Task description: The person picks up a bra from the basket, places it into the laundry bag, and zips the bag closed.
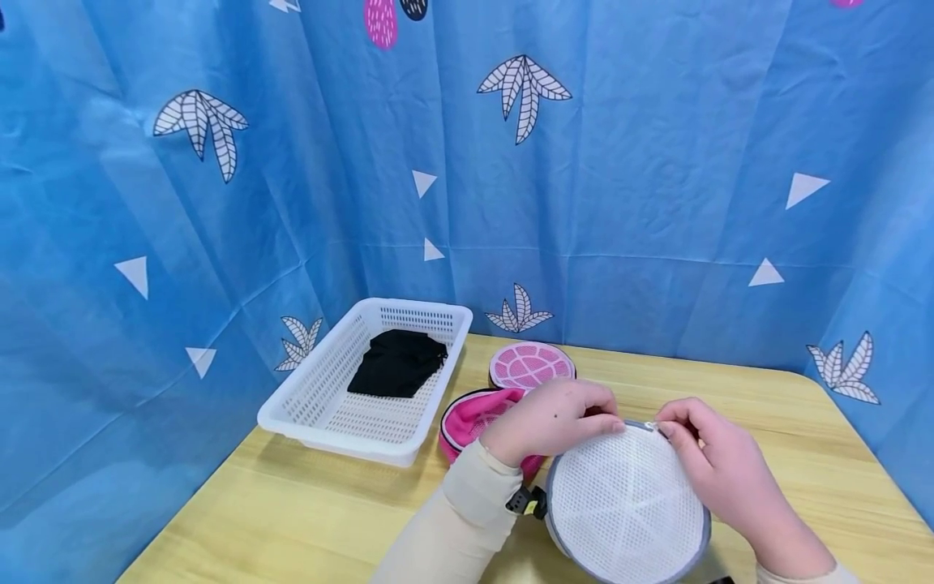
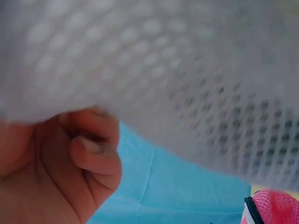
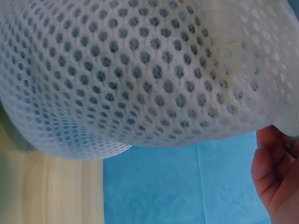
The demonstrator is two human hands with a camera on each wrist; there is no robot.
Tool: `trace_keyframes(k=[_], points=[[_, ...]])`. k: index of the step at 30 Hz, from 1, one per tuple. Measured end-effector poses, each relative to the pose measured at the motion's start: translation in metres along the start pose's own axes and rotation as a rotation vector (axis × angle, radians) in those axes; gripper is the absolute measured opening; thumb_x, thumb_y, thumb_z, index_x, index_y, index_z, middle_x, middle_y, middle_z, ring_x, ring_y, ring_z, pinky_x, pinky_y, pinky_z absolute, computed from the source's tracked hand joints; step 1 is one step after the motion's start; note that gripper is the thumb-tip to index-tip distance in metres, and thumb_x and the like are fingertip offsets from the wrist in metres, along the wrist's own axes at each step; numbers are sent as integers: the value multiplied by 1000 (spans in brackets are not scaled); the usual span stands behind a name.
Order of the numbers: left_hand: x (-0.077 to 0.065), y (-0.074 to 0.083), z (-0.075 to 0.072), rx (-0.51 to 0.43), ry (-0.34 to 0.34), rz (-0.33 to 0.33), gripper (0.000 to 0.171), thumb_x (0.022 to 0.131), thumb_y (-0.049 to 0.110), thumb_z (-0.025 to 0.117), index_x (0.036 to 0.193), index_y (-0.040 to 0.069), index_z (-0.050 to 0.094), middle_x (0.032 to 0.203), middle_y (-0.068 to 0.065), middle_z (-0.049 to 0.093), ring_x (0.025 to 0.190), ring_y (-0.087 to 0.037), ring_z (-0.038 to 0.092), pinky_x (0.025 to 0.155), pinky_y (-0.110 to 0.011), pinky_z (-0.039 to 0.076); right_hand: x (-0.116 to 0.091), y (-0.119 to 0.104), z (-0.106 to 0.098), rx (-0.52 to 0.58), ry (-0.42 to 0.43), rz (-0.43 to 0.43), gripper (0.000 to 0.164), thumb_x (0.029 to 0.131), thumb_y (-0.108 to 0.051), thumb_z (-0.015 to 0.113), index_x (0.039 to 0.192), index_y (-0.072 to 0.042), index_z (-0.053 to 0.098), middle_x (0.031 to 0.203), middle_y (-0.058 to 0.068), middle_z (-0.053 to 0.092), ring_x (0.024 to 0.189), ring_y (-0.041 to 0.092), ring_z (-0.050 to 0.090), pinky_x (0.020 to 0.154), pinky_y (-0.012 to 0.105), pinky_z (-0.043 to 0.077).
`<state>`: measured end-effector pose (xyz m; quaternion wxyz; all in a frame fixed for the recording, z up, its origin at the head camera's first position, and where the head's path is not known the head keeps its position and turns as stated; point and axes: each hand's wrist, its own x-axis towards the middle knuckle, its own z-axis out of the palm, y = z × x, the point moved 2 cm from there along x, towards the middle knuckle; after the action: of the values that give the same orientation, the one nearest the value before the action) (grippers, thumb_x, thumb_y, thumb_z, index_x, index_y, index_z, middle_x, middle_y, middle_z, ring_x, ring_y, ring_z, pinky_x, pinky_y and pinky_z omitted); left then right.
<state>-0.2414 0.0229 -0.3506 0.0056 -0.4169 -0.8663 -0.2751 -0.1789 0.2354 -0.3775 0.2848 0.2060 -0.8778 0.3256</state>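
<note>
White round mesh bag with grey trim (image 1: 627, 507) sits just below and between both hands, over the pale wooden desk (image 1: 824, 438). From where I stand, both grips are closed: left hand (image 1: 550, 418) pinches its far rim, fingers curled; right hand (image 1: 718, 466) pinches beside the zip.

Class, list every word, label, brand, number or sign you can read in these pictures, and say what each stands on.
No readable text: none on the white mesh bag, the pink bags, the white basket or the black cloth.
Blue curtain: printed leaves and triangles, no letters.
Black wrist device: any marking is too small to read.
</note>
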Motion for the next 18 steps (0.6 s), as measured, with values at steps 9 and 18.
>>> trace_keyframes(k=[9,18], points=[[-2,-11,0,-49,-24,-51,17,101,38,63,101,21,64,82,12,60,73,-2,55,62,-16,47,3,14,-12,64,161,226,7,103,-14,57,102,-10,63,85,-5,60,70,6,50,61,22,38],[0,-26,13,-337,-125,-260,19,101,35,63,104,17,59,80,3,67,62,-15,67,61,-27,54,9,44,-15,692,445,604,8,106,-13,52,104,-6,56,98,-1,57,78,8,56,65,15,48]])
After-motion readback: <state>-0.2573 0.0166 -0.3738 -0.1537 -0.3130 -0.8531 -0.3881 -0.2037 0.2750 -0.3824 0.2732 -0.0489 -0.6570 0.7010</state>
